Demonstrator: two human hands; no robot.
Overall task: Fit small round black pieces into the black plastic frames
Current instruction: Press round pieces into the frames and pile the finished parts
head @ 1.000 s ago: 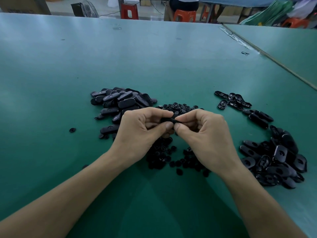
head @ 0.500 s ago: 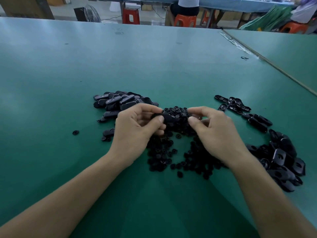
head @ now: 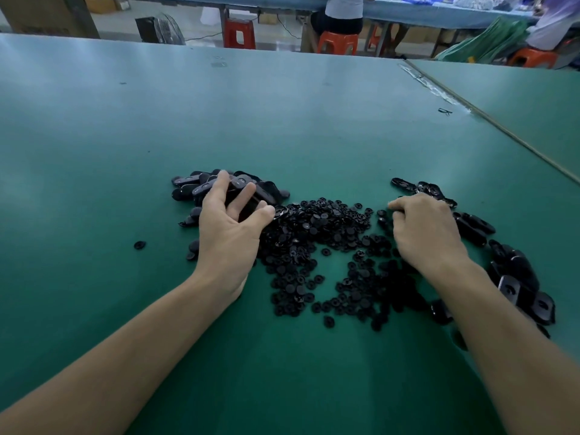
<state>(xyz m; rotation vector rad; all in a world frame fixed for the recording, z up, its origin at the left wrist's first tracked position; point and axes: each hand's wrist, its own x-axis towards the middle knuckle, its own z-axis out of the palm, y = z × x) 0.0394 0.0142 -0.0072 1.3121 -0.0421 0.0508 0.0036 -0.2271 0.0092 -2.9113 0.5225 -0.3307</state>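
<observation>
The left hand [head: 229, 233] is open. Its fingers are spread and lightly bent, and the fingertips lie on the left pile of frames [head: 194, 183], with the thumb at the edge of the round pieces [head: 320, 233]. It grips nothing that can be seen.

The right hand [head: 426, 233] is knuckles-up with its fingers curled down. The tips are tucked under at the far right edge of the round pieces, so whether they pinch one cannot be told.

The round pieces lie in a loose heap on the green table [head: 282, 120] between the two hands, thinning out toward the person. A second run of frames [head: 518, 287] curves along the right side, from just beyond the right hand down past the right wrist. One stray piece [head: 139, 245] sits alone to the left of the left hand.

Past the table's far edge are a red stool [head: 239, 34], a fan [head: 166, 26] and a seated person [head: 343, 7].
</observation>
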